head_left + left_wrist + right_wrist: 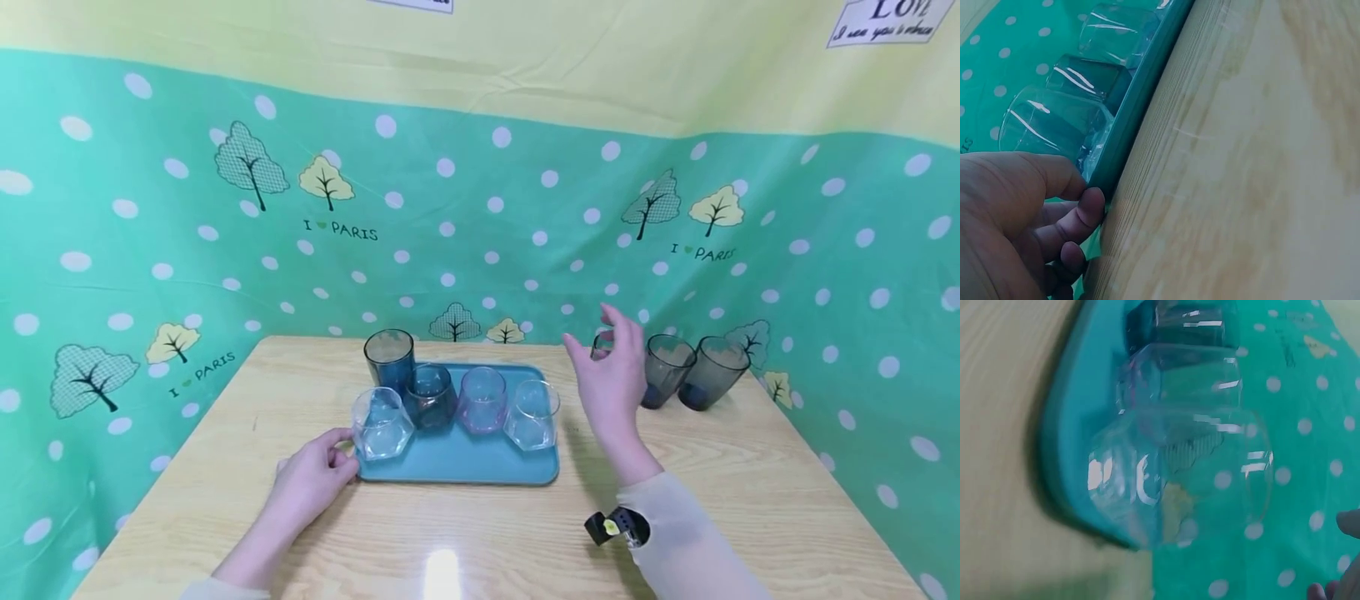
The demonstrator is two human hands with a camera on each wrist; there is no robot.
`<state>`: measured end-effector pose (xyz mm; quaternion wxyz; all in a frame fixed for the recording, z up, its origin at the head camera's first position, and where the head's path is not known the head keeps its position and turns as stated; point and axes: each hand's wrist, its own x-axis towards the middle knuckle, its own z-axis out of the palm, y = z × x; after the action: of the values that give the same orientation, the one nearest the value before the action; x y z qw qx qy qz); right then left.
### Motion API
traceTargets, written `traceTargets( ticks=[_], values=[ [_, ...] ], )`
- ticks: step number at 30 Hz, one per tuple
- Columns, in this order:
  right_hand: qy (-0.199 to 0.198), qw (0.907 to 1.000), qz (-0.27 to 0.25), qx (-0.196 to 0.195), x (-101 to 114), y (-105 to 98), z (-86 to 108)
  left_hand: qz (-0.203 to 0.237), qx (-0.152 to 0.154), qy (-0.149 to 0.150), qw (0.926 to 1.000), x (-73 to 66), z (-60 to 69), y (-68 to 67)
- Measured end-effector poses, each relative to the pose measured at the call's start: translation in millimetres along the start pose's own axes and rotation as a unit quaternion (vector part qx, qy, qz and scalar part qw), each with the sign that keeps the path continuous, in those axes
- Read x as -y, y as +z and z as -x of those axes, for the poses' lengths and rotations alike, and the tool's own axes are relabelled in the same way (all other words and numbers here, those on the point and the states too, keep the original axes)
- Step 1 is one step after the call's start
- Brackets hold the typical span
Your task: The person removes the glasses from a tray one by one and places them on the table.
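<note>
Head: I find the blue tray (472,465) near the counter's (525,537) far edge, left hand (311,475) pinching its near-left corner; right hand (611,387), fingers apart, beside smoked tumblers (669,367). Left wrist: rim (1138,94) presumably stiff; hold there. Right wrist: clear glass (1191,481) likely slippery, fragile; grip mid-body.

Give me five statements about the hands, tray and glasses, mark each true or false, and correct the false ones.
1. The left hand touches the blue tray. True.
2. The right hand grips the right-hand clear glass. False: it is apart from that glass.
3. The tall smoky glass at far right stands on the wooden table. True.
4. The pink-tinted glass stands at the tray's left end. False: it stands between the short dark glass and the right-hand clear glass.
5. The cloth behind the table is plain red. False: it has a green dotted part.
</note>
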<state>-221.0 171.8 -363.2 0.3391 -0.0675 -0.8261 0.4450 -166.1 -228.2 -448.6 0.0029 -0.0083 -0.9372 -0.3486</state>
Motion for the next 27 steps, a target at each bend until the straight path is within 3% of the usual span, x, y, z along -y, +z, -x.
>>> traceTargets(
  ticks=[5,9,14,18,27],
  values=[
    [-0.016,0.9965,-0.009,0.081,29.7,19.8,-2.5,0.003,0.003,-0.008,1.0,1.0,-0.2,-1.2],
    [-0.03,0.9877,-0.041,0.148,48.3,40.1,-2.0,0.004,0.006,-0.013,0.9999,1.5,-0.7,-1.3],
    [-0.034,0.9687,-0.086,0.231,64.8,67.0,1.2,0.004,0.008,-0.015,0.9998,1.8,-1.1,-0.7],
    [-0.034,0.9516,-0.09,0.292,75.2,87.5,5.0,0.006,0.009,-0.02,0.9997,1.6,-0.7,-2.3],
    [-0.039,0.9204,-0.082,0.38,97.4,121.8,22.5,-0.001,0.004,-0.032,0.9995,4.5,-0.3,-6.8]
  ],
)
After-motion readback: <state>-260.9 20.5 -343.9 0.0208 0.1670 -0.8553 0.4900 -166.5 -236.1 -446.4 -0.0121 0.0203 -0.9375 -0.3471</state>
